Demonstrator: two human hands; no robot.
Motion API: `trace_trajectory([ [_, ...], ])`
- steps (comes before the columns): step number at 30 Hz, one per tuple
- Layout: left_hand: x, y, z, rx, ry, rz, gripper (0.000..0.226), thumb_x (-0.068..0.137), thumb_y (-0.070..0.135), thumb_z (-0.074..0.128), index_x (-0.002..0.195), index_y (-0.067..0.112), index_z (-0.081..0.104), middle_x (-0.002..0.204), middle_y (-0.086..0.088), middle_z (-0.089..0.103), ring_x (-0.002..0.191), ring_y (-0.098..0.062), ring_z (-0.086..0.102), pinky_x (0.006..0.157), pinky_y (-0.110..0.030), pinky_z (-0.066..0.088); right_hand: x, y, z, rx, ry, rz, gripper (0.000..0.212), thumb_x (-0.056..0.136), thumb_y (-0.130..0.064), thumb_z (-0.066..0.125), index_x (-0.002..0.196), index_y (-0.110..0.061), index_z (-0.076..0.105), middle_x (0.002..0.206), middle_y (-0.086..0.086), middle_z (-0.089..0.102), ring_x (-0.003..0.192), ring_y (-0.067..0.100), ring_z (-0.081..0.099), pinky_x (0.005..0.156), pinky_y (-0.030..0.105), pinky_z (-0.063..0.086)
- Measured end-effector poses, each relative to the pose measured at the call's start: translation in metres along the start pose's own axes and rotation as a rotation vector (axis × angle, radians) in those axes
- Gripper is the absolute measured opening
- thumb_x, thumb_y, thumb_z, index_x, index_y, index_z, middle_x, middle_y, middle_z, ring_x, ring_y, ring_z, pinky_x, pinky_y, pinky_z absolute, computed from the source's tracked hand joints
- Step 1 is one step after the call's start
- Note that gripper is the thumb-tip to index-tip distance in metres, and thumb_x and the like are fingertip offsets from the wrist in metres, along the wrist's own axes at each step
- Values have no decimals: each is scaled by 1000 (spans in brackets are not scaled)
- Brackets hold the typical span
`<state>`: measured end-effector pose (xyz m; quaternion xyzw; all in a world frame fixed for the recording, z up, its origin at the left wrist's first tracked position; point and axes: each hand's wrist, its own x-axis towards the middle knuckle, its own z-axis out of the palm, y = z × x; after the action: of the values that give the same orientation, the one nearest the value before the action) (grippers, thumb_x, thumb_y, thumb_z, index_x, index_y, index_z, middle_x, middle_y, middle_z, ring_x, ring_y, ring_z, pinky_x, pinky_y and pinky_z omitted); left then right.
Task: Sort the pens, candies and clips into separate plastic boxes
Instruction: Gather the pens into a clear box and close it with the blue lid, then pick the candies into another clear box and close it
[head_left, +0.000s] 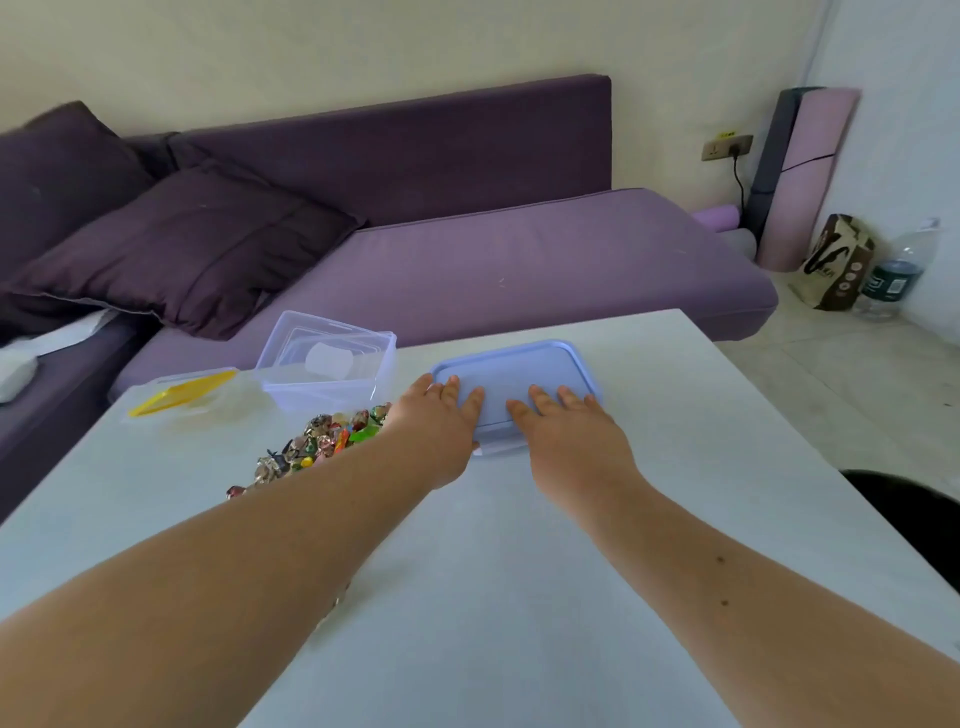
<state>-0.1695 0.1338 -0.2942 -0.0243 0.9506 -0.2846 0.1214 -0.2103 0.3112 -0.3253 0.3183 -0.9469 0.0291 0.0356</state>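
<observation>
We see both hands flat on the blue lid (519, 371) of a plastic box near the table's (519, 571) far edge, toward its right side. Left hand (439, 421) covers the lid's near-left corner, right hand (563, 431) its near edge; fingers straight, pressing, gripping nothing. Lid's long axis runs left-right along the far edge. Both forearms reach forward from the near edge, palms down. Candies (322, 441) piled just left of the left wrist. Clear open box (327, 364) and yellow-lidded box (182, 397) sit by the far-left corner.
</observation>
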Motion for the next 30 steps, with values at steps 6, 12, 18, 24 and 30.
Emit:
trace_trajectory([
  [6, 55, -26, 2, 37, -9, -18, 69, 106, 52, 17, 159, 20, -12, 168, -17, -1, 155, -26, 11, 123, -43, -1, 63, -9, 8, -63, 20, 61, 59, 105, -29, 34, 162, -28, 18, 169, 8, 19, 153, 38, 20, 123, 56, 14],
  [12, 105, -53, 10, 51, 0, -49, 68, 105, 52, 17, 159, 23, -13, 169, -13, 0, 154, -24, 14, 125, -42, 4, 117, -9, 10, -110, 40, 32, 59, 105, -29, 37, 161, -23, 20, 167, 13, 24, 149, 43, 26, 120, 58, 21],
  [18, 134, -74, 16, 82, 6, -36, 68, 105, 53, 14, 159, 23, -14, 169, -12, -1, 154, -23, 14, 125, -42, 3, 152, -7, 14, -194, 61, -6, 58, 104, -24, 37, 160, -17, 21, 163, 19, 29, 140, 47, 39, 112, 59, 33],
  [24, 144, -79, 15, 28, 4, -83, 66, 106, 51, 15, 159, 23, -13, 169, -11, -1, 154, -24, 14, 125, -43, 3, 174, -7, 14, -232, 81, -16, 58, 101, -23, 43, 156, -18, 26, 157, 15, 38, 128, 42, 48, 105, 53, 39],
  [30, 88, -87, 23, -114, 96, -121, 66, 106, 43, 16, 160, 11, -6, 169, -9, 4, 155, -24, 4, 124, -45, -4, 175, -16, 6, -219, 33, -8, 70, 97, -21, 48, 160, -20, 19, 162, 14, 29, 137, 39, 41, 109, 52, 36],
])
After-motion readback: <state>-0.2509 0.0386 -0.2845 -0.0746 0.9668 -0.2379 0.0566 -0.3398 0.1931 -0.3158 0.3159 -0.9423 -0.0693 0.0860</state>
